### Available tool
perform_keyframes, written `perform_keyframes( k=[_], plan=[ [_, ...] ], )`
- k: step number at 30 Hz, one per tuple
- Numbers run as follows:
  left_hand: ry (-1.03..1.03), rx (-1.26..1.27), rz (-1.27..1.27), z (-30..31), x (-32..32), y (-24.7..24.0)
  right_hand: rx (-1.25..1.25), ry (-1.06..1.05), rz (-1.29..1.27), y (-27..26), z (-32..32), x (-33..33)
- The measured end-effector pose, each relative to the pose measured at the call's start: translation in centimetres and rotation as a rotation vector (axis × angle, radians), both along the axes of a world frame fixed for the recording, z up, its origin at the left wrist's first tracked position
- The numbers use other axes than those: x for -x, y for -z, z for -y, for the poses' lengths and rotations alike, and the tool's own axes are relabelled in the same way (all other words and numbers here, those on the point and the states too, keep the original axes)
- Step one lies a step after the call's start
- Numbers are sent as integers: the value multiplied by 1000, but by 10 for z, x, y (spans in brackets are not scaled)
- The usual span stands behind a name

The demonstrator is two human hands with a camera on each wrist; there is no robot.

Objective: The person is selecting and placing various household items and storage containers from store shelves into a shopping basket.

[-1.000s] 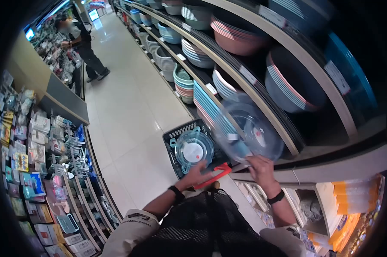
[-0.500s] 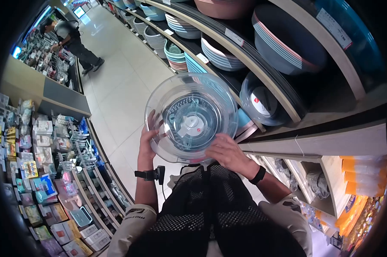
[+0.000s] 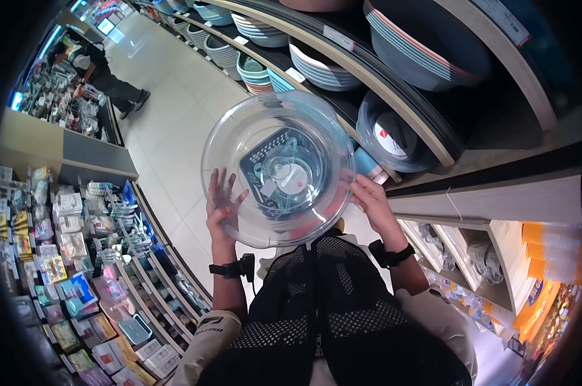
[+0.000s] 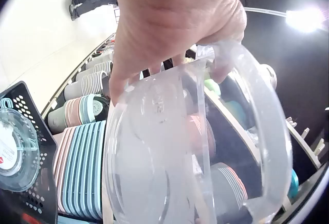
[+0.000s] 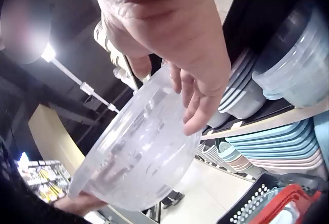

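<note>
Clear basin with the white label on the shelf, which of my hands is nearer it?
Right. In the head view, your right hand grips the raised basin just below the shelf basin; your left hand is farther, at the raised basin's opposite side.

Stacked basins point(image 3: 423, 58) on a shelf point(image 3: 500, 143)

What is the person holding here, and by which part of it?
A clear plastic basin, held by its rim: the left grip on one side, the right grip on the other.
</note>
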State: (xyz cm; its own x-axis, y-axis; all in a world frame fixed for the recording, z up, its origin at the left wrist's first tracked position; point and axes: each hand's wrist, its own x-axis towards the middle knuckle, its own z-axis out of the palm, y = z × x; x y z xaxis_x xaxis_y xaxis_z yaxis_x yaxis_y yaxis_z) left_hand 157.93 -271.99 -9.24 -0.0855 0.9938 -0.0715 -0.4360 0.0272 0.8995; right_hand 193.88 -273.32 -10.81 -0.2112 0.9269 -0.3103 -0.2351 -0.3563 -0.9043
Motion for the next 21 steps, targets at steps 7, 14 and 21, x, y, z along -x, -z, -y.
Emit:
perform_keyframes(
  k=[7,14,21],
  plan=[
    [49,-35,-124,-5,-12,-3,-73,150,33,18,10,1],
    [79,-3,-395,-6,-14,-5,-113,211,3,14,15,-8],
    [124,20,-363,-11,-9,1,-142,203,55,11,13,-16]
  ],
)
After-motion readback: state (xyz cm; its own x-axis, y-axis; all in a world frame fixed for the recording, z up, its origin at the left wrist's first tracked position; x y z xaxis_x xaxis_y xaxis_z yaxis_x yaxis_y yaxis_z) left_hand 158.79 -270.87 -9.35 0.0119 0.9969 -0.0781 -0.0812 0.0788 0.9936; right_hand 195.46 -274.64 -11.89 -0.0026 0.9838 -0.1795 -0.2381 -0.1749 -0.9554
